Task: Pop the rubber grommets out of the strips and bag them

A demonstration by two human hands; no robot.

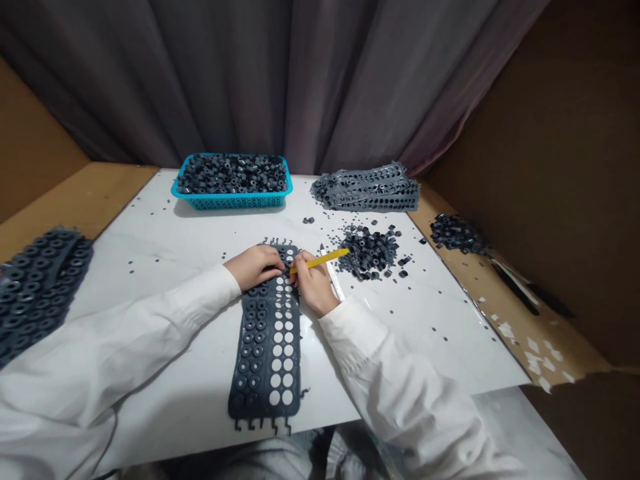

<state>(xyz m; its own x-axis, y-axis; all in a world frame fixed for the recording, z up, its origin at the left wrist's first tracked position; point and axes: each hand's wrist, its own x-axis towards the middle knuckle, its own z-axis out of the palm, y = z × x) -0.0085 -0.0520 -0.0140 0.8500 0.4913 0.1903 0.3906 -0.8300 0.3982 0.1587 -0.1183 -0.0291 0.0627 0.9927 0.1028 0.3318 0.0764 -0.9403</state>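
Sheet: my dark rubber sheet lies lengthwise on the white table, directly before me.
Left hand: my left hand curls on the sheet's far end; I cannot tell whether it pinches anything.
Right hand: my right hand grips a yellow pick against the sheet.
Around: a heap of dark rings sits just beyond my right hand; a blue basket of rings and a stack of grey sheets stand farther off.
Room: open table on both sides of the sheet.
Look: one column of holes shows white; dark rings fill the other.
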